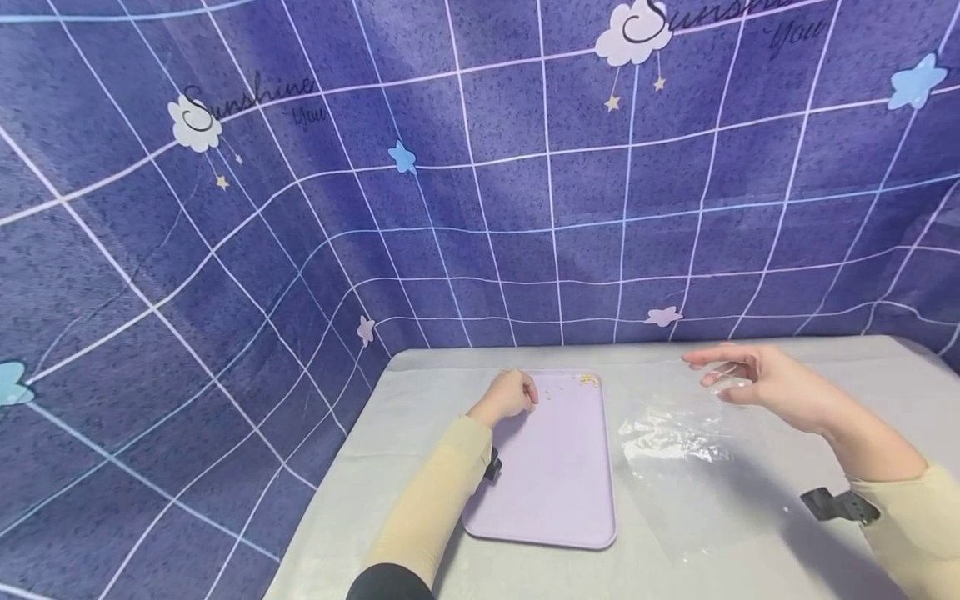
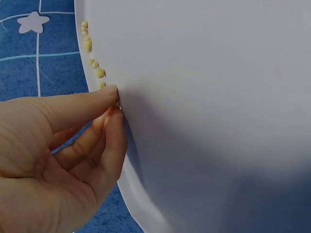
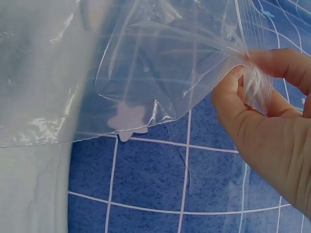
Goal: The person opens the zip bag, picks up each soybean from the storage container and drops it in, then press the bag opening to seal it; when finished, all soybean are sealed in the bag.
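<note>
My left hand reaches over the left rim of a pale lilac tray. In the left wrist view this hand has thumb and forefinger pressed together at the tray's edge, right beside a row of small yellow bean-like pieces; I cannot tell whether one is between the fingertips. More of the yellow pieces gather in the tray's far right corner. My right hand pinches the edge of a clear zip bag. In the right wrist view the bag hangs crumpled from thumb and fingers.
The tray lies on a table with a light grey cloth. Behind it and to the left hangs a blue curtain with white grid lines, stars and clouds. A black wrist strap sits on the right sleeve.
</note>
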`<state>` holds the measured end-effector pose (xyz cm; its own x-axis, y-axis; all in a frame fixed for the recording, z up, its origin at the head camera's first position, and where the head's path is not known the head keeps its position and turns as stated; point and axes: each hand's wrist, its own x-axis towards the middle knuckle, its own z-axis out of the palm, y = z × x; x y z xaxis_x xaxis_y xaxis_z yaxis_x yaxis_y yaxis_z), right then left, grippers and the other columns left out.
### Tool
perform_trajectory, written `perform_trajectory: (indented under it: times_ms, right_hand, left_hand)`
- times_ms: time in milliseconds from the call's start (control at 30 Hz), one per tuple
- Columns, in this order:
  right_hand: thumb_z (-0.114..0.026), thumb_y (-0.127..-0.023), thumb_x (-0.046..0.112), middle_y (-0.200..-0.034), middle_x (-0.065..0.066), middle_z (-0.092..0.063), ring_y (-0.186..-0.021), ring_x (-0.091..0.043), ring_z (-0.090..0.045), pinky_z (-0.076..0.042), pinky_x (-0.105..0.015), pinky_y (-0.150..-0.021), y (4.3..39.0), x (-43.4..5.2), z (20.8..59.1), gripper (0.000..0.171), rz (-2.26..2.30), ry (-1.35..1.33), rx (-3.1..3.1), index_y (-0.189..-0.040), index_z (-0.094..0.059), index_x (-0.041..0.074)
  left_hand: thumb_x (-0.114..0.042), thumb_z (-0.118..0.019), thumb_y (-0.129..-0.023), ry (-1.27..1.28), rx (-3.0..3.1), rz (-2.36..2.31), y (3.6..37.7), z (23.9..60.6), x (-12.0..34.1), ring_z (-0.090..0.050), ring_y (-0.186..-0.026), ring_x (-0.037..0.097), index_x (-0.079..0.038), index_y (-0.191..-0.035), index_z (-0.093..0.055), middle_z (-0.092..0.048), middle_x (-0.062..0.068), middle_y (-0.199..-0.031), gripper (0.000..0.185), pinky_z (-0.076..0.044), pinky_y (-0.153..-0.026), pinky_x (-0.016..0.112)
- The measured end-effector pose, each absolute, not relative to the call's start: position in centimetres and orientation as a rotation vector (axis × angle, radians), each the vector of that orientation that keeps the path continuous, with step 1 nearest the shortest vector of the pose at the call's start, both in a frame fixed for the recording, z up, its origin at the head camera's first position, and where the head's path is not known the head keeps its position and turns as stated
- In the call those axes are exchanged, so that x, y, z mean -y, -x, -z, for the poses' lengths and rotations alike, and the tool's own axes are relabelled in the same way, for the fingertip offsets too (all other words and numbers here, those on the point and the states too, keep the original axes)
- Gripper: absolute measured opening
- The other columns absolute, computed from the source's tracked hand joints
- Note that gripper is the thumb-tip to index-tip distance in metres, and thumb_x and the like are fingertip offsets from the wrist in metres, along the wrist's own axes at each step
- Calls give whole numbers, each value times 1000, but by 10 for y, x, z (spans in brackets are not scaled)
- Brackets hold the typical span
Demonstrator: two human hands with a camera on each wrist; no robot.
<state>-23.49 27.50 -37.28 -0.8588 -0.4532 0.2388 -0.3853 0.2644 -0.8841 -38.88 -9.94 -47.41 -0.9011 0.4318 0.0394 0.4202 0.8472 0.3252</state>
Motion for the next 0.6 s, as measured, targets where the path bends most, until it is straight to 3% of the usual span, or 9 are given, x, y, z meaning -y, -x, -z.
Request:
perform_trajectory:
  times_ms: [100,300,400,500,600]
  right_hand:
    - [-58,-79,-12,-121,21,-59,-100,-4,-61,-54,-26,-79,234,-276,374,54,1688,803,-2448,-131,-47,-8]
    - [-60,-79,-11,-121,21,-59,-101,-4,-61,-54,-26,-80,234,-276,376,55,1681,795,-2431,-132,-46,-7]
    - [-59,-79,-12,-121,21,-59,-101,-4,-61,-54,-25,-81,233,-277,376,55,1691,805,-2422,-132,-46,-8]
    - [-58,-79,-13,-121,22,-59,-101,-4,-61,-54,-25,-81,233,-278,375,55,1695,816,-2419,-132,-45,-9]
    - [-58,-79,-13,-121,22,-58,-100,-4,-61,-54,-25,-80,232,-278,374,55,1695,825,-2422,-132,-45,-10]
  left_hand:
    - [-9,-76,-74,-717,-2977,-537,386,472,97,-53,-65,7,-16,-71,-70,-62,-12,-63,10,-46,-80,26]
    - [-6,-69,-79,-806,-2811,-839,373,449,82,-57,-55,6,-12,-78,-69,-64,-6,-69,6,-50,-54,20]
    - [-9,-70,-81,-892,-2747,-947,362,426,67,-59,-60,3,-11,-83,-69,-66,-6,-72,3,-52,-58,20]
    - [-16,-72,-83,-1032,-2726,-978,348,399,48,-62,-62,0,-13,-85,-69,-68,-9,-74,5,-50,-76,19]
    - [-18,-73,-83,-1198,-2727,-983,331,372,27,-61,-65,-4,-15,-85,-69,-69,-10,-77,5,-48,-81,17]
